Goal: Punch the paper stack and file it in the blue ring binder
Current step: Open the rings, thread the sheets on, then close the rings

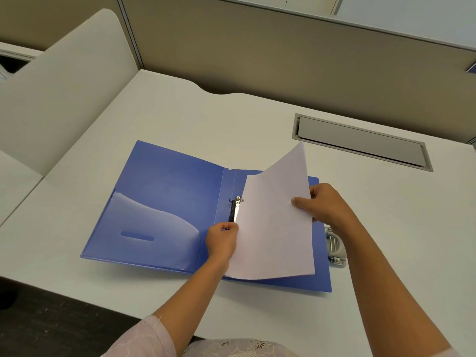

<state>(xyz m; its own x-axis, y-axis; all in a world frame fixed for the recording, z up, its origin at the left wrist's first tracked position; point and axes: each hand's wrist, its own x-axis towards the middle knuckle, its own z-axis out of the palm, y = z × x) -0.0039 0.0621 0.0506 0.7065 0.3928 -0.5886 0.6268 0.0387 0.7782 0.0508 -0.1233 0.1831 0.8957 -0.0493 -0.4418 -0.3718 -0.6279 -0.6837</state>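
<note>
A single wide-angle view looks from the person's head, forward and steeply down onto the white surface [180,119]. It sits close. Both forearms reach in from the bottom edge, and the left hand [222,240], right hand [324,204], paper [278,215] and open binder [164,191] fill the middle. A partition wall [283,60] crosses the top, tilted in the frame.

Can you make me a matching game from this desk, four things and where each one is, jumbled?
1 paper stack
2 blue ring binder
3 hole punch
4 cable hatch

a lies open on the desk
b set into the desk top
c held by left hand and right hand
d grey, just right of the binder

Pairs: 1-c, 2-a, 3-d, 4-b
</note>
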